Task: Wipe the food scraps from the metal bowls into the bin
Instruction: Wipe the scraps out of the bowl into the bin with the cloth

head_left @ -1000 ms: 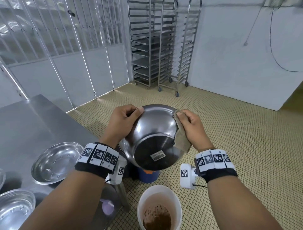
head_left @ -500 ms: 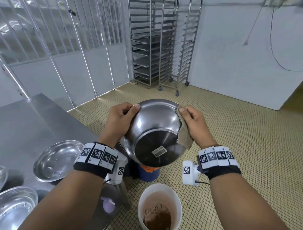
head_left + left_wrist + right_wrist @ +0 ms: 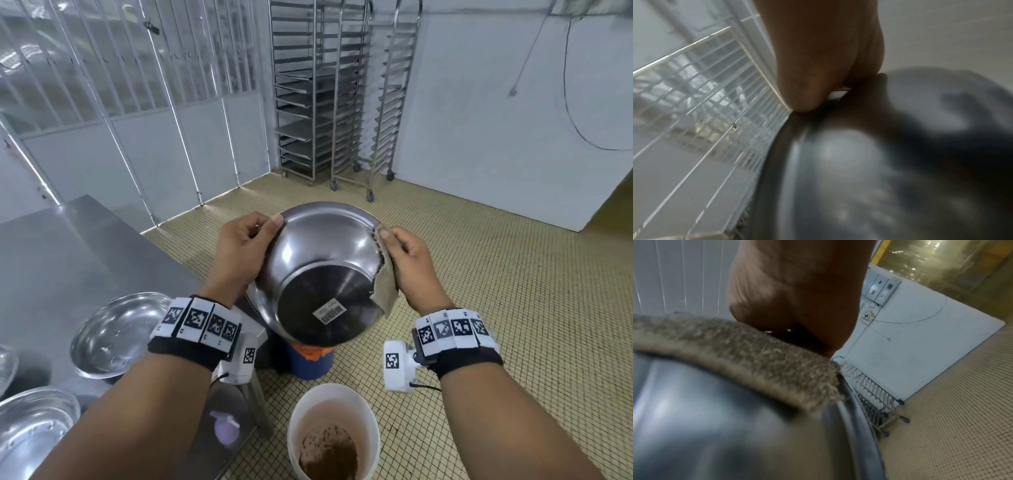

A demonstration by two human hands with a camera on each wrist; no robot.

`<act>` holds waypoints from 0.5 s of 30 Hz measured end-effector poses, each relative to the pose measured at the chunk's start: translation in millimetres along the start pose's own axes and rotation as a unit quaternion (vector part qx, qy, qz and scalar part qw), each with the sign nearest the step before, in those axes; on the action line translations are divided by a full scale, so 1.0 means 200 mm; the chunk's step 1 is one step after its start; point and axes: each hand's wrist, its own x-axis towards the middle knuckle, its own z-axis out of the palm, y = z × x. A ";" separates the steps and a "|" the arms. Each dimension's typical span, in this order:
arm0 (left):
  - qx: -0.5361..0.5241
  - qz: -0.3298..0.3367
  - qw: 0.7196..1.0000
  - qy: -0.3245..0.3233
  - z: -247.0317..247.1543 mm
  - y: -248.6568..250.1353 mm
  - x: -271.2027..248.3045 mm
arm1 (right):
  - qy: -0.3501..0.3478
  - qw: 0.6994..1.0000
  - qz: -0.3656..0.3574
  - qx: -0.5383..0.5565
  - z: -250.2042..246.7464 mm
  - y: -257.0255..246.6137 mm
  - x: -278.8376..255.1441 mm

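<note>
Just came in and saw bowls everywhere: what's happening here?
A person is cleaning a metal bowl, held tipped with its underside toward the camera. The left hand grips its rim; the right hand holds a brown cloth against the other edge. A white bin holding brown scraps stands on the floor below. More bowls wait on the steel table.

On your left runs a steel bench (image 3: 61, 260). Ahead, two wheeled tray racks (image 3: 329, 89) stand side by side against the white wall (image 3: 496, 113), on a floor of small yellow tiles (image 3: 513, 274). A blue container (image 3: 310, 363) sits on the floor just beside the bench.
</note>
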 end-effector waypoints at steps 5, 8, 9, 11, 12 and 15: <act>0.121 0.078 0.980 -0.137 0.01 0.03 0.03 | -0.068 0.996 -0.031 -0.058 0.04 -0.09 0.01; 0.158 0.099 0.967 -0.172 0.06 0.09 0.02 | -0.074 0.981 -0.108 -0.143 0.09 -0.13 0.03; 0.148 0.097 0.970 -0.166 0.07 0.09 0.02 | -0.070 0.979 -0.119 -0.152 0.10 -0.14 0.04; 0.113 0.083 0.980 -0.144 0.05 0.09 0.02 | -0.066 0.982 -0.117 -0.129 0.10 -0.13 0.03; 0.094 0.073 0.985 -0.125 0.03 0.08 0.02 | -0.059 0.987 -0.105 -0.106 0.09 -0.10 0.02; 0.043 0.041 0.997 -0.059 -0.01 0.04 0.03 | -0.024 0.998 -0.039 -0.041 0.05 -0.02 -0.02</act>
